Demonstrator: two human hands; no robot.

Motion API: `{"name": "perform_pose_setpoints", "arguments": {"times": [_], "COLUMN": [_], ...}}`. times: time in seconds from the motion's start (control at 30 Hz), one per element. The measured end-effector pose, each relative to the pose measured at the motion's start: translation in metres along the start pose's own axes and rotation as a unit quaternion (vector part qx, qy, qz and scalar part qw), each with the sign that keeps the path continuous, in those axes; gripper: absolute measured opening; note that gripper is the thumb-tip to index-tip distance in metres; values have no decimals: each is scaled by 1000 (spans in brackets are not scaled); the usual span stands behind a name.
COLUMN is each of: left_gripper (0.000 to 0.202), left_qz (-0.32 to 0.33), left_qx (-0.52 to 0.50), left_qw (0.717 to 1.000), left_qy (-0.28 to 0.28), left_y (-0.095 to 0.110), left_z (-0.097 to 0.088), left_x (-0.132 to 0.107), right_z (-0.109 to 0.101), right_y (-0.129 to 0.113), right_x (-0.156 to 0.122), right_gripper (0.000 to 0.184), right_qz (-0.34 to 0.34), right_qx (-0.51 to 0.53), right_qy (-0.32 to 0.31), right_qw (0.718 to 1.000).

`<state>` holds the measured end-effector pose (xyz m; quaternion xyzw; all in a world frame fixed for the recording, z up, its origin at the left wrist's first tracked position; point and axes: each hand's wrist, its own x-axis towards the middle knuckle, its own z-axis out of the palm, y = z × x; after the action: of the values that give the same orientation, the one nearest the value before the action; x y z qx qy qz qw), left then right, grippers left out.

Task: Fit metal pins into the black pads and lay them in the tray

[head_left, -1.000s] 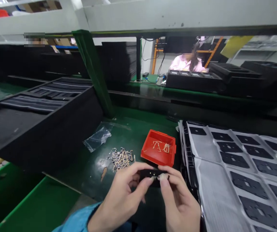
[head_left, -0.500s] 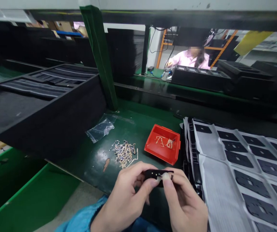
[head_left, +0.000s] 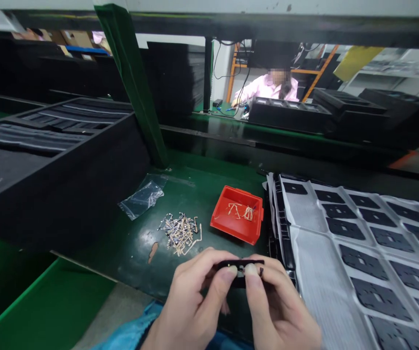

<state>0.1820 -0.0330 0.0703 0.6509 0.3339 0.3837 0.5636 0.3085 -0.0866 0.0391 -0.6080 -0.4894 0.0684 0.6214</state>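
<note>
Foam tray: a black foam tray [head_left: 59,194] sits at far left, its top holding long slotted rows, and it overhangs the green bench [head_left: 121,253].

Plastic bag: a crumpled clear plastic bag [head_left: 143,197] lies flat on the bench, just beyond the tray's corner.

Metal clips: a loose pile of small bent metal clips [head_left: 180,233] lies between the bag and the red bin, well ahead of the hands.

Left hand: the left hand [head_left: 194,291] pinches the left end of the part, its thumb pressed on the near face and its fingers curled behind.

Flat black part: the flat black part [head_left: 238,268] is held in the air above the bench, between both thumbs, with a tiny dark piece [head_left: 261,271] showing at its right end.

Right hand: the right hand [head_left: 278,301] pinches the right end, its thumb beside the left thumb; its fingers are mostly hidden behind the part.

Red bin: a red plastic bin [head_left: 231,233] stands just ahead of the hands, holding a few thin clips.

Film sheet: a silver-white film sheet [head_left: 315,272] carrying rows of black cut-out pieces fills the right side, close to the right hand.

Risks: the tiny piece could slip from a loose pinch and be lost on the dark bench, and hard thumb pressure could bend the thin part. The right hand could catch the sheet's raised edge if it swings outward.
</note>
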Motion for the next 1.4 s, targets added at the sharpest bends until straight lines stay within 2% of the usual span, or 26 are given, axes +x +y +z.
{"name": "perform_pose_setpoints", "arguments": {"times": [0.17, 0.3, 0.37, 0.43, 0.53, 0.63, 0.67, 0.77, 0.87, 0.93, 1.07, 1.23, 1.3, 1.4], "left_gripper": [17, 18, 18, 18, 19, 25, 27, 31, 26, 19, 11, 16, 13, 13], "left_qz": [67, 116, 132, 129, 101, 71, 56, 0, -26, -23, -40, 4, 41, 131], "left_qx": [122, 194, 221, 235, 232, 230, 225, 160, 108, 113, 70, 147, 183, 212], "left_qw": [989, 972, 964, 962, 964, 966, 968, 984, 991, 991, 995, 983, 977, 965], "left_qy": [57, 63, 57, 57, 81, 90, 90, 78, 69, 68, 53, 106, 98, 75], "left_y": [-2, -7, -10, -11, -9, -7, -6, -5, -5, -6, -10, -10, -8, -6], "left_z": [7, 9, 9, 8, 7, 7, 7, 6, 4, 1, 2, 2, -2, -11], "left_x": [-2, 1, 3, 6, 9, 10, 10, 7, 3, 2, 0, -5, -8, -11], "right_z": [13, 17, 18, 17, 15, 11, 10, 8, 8, 8, 1, -12, -11, -4], "right_y": [-16, -16, -11, -7, -6, -7, -8, -7, -7, -7, -2, 2, 1, -4], "right_x": [-4, -6, -9, -12, -14, -11, -9, -6, -7, -10, -16, -14, -12, -8], "right_gripper": [13, 12, 16, 23, 26, 24, 24, 21, 20, 20, 20, 28, 29, 31], "right_qz": [41, 20, 47, 113, 211, 232, 220, 128, 94, 74, -44, -161, -174, -179], "right_qx": [0, -72, -51, 23, 105, 116, 116, 115, 97, 81, 21, -113, -120, -98], "right_qy": [75, 83, 77, 80, 113, 131, 135, 144, 142, 126, 63, -24, -20, -1], "right_qw": [996, 994, 995, 990, 965, 957, 959, 974, 981, 986, 997, 980, 977, 979]}}
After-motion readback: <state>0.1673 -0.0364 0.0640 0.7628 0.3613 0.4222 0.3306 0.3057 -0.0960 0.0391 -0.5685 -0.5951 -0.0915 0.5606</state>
